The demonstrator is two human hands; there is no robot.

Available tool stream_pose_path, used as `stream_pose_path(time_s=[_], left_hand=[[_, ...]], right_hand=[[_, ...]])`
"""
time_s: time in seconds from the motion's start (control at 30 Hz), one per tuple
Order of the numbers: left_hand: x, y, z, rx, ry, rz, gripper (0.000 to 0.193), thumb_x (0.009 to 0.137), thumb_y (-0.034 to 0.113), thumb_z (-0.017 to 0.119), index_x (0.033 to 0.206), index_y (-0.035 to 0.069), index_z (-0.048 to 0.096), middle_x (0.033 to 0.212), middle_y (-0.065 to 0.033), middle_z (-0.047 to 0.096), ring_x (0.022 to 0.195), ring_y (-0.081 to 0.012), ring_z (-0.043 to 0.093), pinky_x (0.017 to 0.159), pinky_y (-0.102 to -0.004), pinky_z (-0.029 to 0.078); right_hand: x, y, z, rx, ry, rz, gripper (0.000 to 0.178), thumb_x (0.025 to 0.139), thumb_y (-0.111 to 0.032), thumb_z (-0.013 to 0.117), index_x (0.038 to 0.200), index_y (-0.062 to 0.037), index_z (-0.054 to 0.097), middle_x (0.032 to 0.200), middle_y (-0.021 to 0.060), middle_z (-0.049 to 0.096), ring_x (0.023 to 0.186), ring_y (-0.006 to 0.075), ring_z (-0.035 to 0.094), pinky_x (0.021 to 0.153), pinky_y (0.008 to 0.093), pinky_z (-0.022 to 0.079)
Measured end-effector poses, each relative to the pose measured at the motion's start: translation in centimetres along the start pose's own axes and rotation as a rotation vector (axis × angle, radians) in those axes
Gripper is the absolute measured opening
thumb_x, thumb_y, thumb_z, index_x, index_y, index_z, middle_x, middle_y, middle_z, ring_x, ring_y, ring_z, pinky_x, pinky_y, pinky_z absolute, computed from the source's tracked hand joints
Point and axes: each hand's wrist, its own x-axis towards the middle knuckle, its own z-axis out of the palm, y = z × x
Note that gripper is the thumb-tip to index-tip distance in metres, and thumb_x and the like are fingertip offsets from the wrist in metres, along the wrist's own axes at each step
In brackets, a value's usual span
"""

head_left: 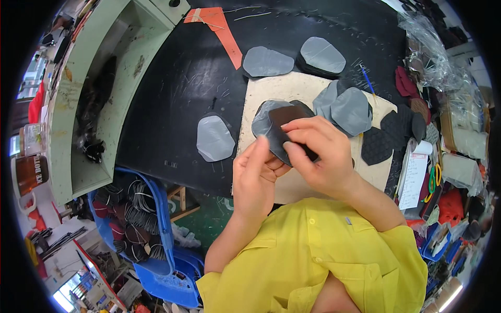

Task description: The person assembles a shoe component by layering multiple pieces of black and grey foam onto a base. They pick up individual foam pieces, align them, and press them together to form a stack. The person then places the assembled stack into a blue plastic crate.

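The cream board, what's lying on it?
Overlapping grey pieces and a dark quilted piece lie on the cream board. The left hand and right hand hide some of its middle; the pile's lower layers can't be seen either.

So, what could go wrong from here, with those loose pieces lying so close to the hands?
The dark brown piece could slip or crease, since the right hand seems to pinch it only by the fingers. The uneven gray stack just beyond that hand might get nudged askew on the cream board.
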Motion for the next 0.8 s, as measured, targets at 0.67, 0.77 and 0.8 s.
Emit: stream_pose_path(time_s=[0.67, 0.77, 0.8], left_hand=[[0.6, 2.7, -6.3, 0.412, 0.166, 0.170, 0.022, 0.091, 0.007, 0.064, 0.111, -0.003, 0.064, 0.099, -0.0054, 0.069, 0.086, -0.0095, 0.063, 0.080, -0.0238, 0.050], [2.3, 5.2, -9.5, 0.612, 0.291, 0.286, 0.019, 0.092, 0.008, 0.064, 0.107, -0.004, 0.063, 0.095, -0.0055, 0.070, 0.080, -0.0084, 0.063, 0.074, -0.0221, 0.050], [2.8, 5.4, -11.5, 0.809, 0.391, 0.235, 0.024, 0.090, 0.010, 0.065, 0.110, -0.003, 0.062, 0.097, -0.0069, 0.069, 0.085, -0.0143, 0.064, 0.079, -0.0279, 0.050]], right_hand=[[2.3, 3.2, -0.2, 0.108, -0.231, 0.440, 0.016, 0.087, -0.014, 0.065, 0.093, 0.0006, 0.061, 0.078, 0.0138, 0.064, 0.069, 0.0236, 0.062, 0.062, 0.0325, 0.047], [1.4, 6.6, -0.8, -0.347, -0.244, 0.288, 0.022, 0.078, -0.017, 0.074, 0.089, -0.0035, 0.062, 0.090, 0.0136, 0.064, 0.089, 0.0334, 0.060, 0.073, 0.0419, 0.047], [1.0, 7.1, -0.6, -0.346, -0.306, 0.311, 0.023, 0.077, -0.018, 0.075, 0.090, -0.0039, 0.062, 0.093, 0.0135, 0.064, 0.092, 0.0337, 0.059, 0.075, 0.0417, 0.047]])
